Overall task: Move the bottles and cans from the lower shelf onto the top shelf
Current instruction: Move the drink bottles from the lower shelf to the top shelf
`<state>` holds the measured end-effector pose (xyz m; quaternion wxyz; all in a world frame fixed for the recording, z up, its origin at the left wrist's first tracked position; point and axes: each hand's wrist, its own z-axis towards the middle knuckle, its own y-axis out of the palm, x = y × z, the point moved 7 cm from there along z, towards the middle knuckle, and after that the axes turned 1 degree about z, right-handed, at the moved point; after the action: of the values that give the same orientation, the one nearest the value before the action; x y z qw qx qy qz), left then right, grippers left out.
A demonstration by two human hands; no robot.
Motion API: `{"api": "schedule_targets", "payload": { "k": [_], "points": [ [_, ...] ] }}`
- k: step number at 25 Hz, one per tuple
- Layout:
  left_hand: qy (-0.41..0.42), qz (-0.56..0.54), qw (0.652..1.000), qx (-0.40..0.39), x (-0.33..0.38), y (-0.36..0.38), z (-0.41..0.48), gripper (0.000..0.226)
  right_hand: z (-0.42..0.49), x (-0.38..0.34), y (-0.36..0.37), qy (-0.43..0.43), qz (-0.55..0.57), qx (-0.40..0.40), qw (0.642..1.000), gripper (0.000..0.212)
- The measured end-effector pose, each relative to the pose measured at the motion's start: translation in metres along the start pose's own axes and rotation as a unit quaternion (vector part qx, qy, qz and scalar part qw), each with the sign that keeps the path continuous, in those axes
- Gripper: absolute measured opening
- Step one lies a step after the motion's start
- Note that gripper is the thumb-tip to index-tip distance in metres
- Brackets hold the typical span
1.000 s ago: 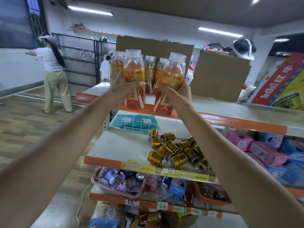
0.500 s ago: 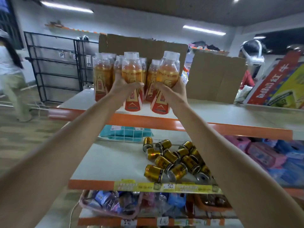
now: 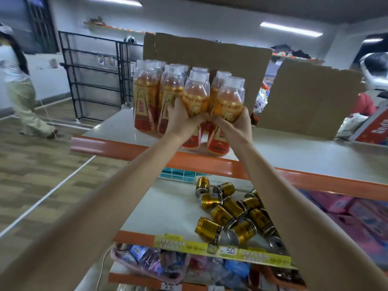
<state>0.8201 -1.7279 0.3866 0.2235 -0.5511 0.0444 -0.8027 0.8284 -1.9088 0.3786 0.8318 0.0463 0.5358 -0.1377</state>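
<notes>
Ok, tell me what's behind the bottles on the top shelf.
A brown cardboard sheet stands upright behind the bottles on the top shelf. The bottles cover its lower left part, and the sheet hides whatever is behind it.

I have both bare arms stretched out nearly straight, converging ahead of me. My left arm (image 3: 100, 206) enters from 7 o'clock and my right arm (image 3: 298, 202) from 5 o'clock, both running toward 12 o'clock. The wrists sit close together, backs of the hands facing me. My left hand (image 3: 180, 120) is curled round the middle of the left bottle (image 3: 195, 97). My right hand (image 3: 233, 124) grips the right bottle (image 3: 230, 101) the same way. The two hands meet at the fingers, touching or very nearly so.
</notes>
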Motion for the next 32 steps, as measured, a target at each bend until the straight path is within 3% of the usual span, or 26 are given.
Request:
{"api": "schedule_targets", "payload": {
  "k": [4,8,15,26,32],
  "points": [
    [0.011,0.136,0.989,0.047,0.001,-0.011,-0.006,0.086,-0.002,0.004,0.002,-0.022,0.020,-0.035,0.999,0.066],
    [0.068,0.170,0.982,0.050,-0.011,-0.005,-0.032,0.110,-0.002,0.010,0.001,-0.028,0.014,-0.054,0.998,0.070],
    [0.154,0.226,0.958,0.081,-0.004,-0.010,-0.037,0.084,-0.003,0.013,0.001,-0.017,-0.014,-0.065,0.998,0.069],
    [0.235,0.353,0.906,0.001,0.005,-0.004,-0.007,0.065,0.009,0.011,0.011,-0.048,-0.123,-0.093,0.987,0.069],
    [0.279,0.419,0.864,0.020,0.005,-0.002,0.000,0.064,0.017,0.014,0.017,-0.070,-0.140,-0.079,0.985,0.069]
  ]
}}
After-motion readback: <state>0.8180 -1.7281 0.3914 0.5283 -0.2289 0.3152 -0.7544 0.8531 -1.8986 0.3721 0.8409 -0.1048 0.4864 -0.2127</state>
